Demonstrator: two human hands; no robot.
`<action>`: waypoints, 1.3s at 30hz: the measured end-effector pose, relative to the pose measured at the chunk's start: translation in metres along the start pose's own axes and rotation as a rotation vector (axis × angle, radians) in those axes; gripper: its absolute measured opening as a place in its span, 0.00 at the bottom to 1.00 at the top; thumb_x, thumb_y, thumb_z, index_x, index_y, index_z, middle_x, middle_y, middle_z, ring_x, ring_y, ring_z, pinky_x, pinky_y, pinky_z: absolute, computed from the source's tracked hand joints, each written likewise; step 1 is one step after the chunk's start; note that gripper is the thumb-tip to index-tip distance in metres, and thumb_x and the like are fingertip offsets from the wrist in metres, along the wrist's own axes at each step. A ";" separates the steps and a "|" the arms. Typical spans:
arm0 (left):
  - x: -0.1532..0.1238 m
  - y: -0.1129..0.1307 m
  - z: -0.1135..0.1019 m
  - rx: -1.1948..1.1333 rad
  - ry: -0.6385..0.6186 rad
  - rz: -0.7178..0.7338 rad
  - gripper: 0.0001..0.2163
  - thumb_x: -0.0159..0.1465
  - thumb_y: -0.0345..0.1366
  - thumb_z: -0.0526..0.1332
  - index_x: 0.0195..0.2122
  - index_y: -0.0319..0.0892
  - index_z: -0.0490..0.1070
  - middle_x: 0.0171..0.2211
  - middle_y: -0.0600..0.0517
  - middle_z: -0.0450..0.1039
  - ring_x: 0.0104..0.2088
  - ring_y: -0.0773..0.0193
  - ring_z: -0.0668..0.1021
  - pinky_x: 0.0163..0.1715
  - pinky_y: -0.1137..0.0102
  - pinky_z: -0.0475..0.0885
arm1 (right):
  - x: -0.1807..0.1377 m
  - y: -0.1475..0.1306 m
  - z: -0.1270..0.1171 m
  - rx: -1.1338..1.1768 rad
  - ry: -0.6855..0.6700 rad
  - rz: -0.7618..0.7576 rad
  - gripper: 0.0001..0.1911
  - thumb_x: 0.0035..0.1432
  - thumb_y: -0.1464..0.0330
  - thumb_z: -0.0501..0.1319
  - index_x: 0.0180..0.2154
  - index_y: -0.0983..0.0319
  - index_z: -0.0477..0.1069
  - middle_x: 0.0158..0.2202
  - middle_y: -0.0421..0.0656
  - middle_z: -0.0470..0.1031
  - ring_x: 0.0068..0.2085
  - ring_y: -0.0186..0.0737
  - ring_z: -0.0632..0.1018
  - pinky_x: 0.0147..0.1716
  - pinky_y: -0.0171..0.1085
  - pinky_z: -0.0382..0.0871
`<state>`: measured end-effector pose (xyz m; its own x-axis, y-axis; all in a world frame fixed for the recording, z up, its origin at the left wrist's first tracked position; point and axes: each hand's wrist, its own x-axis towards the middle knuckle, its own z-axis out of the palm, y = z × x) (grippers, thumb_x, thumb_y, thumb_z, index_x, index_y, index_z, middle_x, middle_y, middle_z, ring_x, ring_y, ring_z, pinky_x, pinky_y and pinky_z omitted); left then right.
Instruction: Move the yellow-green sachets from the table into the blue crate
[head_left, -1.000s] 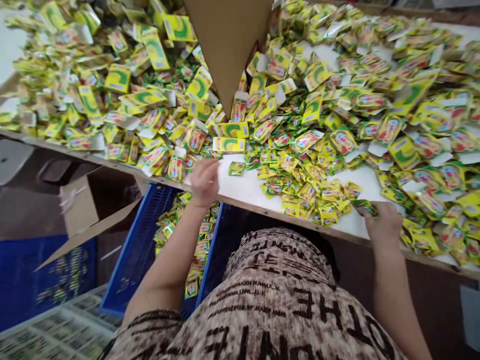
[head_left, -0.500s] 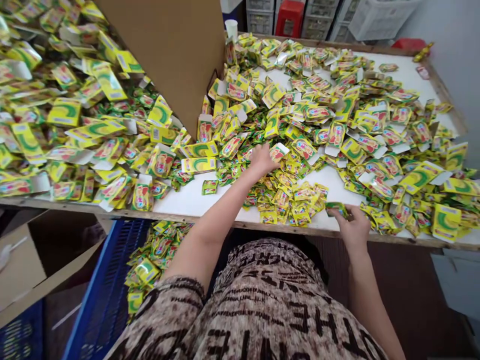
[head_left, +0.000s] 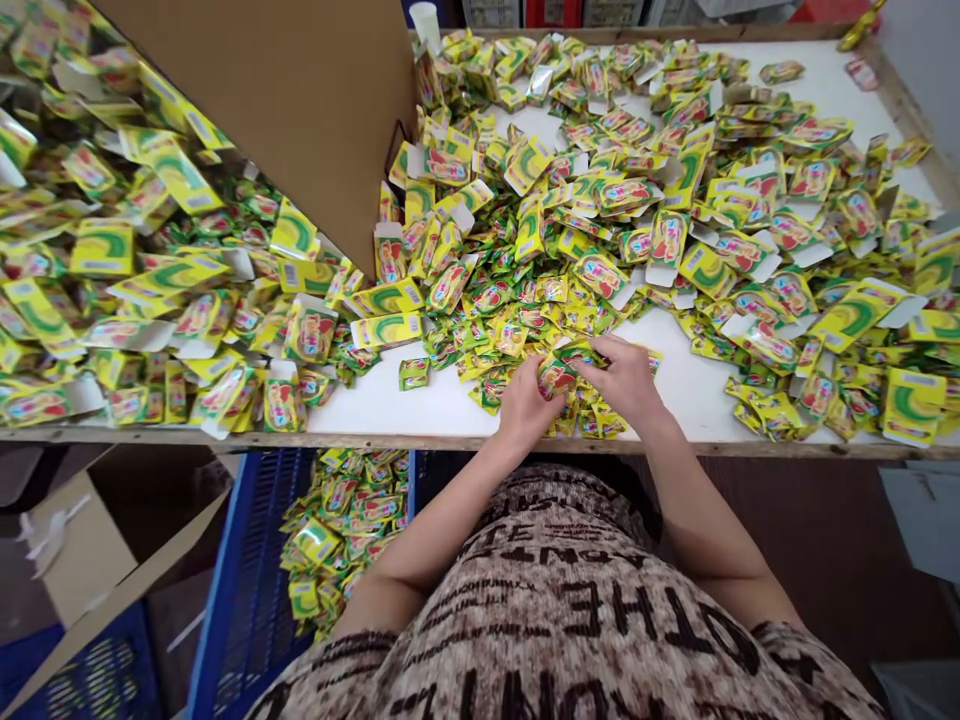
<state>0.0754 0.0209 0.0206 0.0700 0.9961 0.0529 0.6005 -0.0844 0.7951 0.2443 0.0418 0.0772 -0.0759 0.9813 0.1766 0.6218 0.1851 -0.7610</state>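
A white table (head_left: 420,405) is heaped with small yellow-green sachets and flat yellow cartons (head_left: 386,328). My left hand (head_left: 525,400) and my right hand (head_left: 624,376) meet over a small pile of sachets (head_left: 585,420) near the front edge. Between them they pinch a carton or sachet (head_left: 559,374); I cannot make out which. Both hands have curled fingers on it.
A tall brown cardboard sheet (head_left: 300,110) stands on the table at left centre. Below the front edge a blue crate (head_left: 232,600) holds several packed cartons (head_left: 337,530). An open cardboard box (head_left: 67,550) sits at lower left. A white cup (head_left: 426,20) stands at the back.
My left hand pulled back from the heap toward the front edge. My right hand moved left from the table's right front with its packet, and both hands now meet.
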 end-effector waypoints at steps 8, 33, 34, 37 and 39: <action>-0.021 -0.013 0.008 -0.135 0.107 -0.098 0.23 0.53 0.38 0.72 0.47 0.46 0.65 0.44 0.48 0.74 0.45 0.54 0.77 0.47 0.61 0.71 | 0.012 -0.021 0.003 -0.184 -0.368 -0.149 0.13 0.54 0.78 0.59 0.38 0.60 0.78 0.35 0.44 0.73 0.38 0.43 0.73 0.37 0.38 0.64; -0.040 -0.025 -0.047 -1.036 -0.275 -0.384 0.15 0.62 0.45 0.65 0.45 0.41 0.80 0.49 0.46 0.80 0.54 0.53 0.77 0.60 0.61 0.67 | -0.045 -0.011 0.054 0.772 -0.346 0.514 0.13 0.50 0.59 0.69 0.35 0.59 0.74 0.25 0.36 0.71 0.22 0.32 0.69 0.18 0.32 0.61; -0.040 -0.023 -0.048 -1.030 -0.266 -0.385 0.16 0.62 0.44 0.66 0.47 0.41 0.80 0.50 0.46 0.80 0.55 0.53 0.77 0.60 0.61 0.67 | -0.044 -0.014 0.057 0.718 -0.284 0.448 0.12 0.50 0.60 0.68 0.35 0.59 0.76 0.26 0.37 0.72 0.23 0.32 0.69 0.19 0.32 0.63; -0.040 -0.023 -0.050 -0.876 -0.116 -0.284 0.18 0.62 0.43 0.66 0.52 0.44 0.78 0.55 0.47 0.78 0.58 0.55 0.76 0.62 0.61 0.67 | -0.042 -0.019 0.060 0.539 -0.123 0.211 0.09 0.55 0.62 0.67 0.38 0.57 0.81 0.34 0.42 0.78 0.31 0.35 0.74 0.30 0.36 0.71; -0.041 -0.026 -0.050 -0.710 -0.024 -0.197 0.17 0.63 0.43 0.66 0.51 0.46 0.79 0.53 0.48 0.79 0.56 0.56 0.78 0.60 0.61 0.69 | -0.041 -0.020 0.060 0.539 -0.116 0.171 0.10 0.58 0.59 0.66 0.39 0.55 0.83 0.38 0.45 0.80 0.36 0.39 0.77 0.32 0.38 0.74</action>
<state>0.0170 -0.0170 0.0284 0.0359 0.9897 -0.1383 -0.0565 0.1402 0.9885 0.1880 0.0009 0.0475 -0.1130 0.9933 -0.0233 0.1499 -0.0061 -0.9887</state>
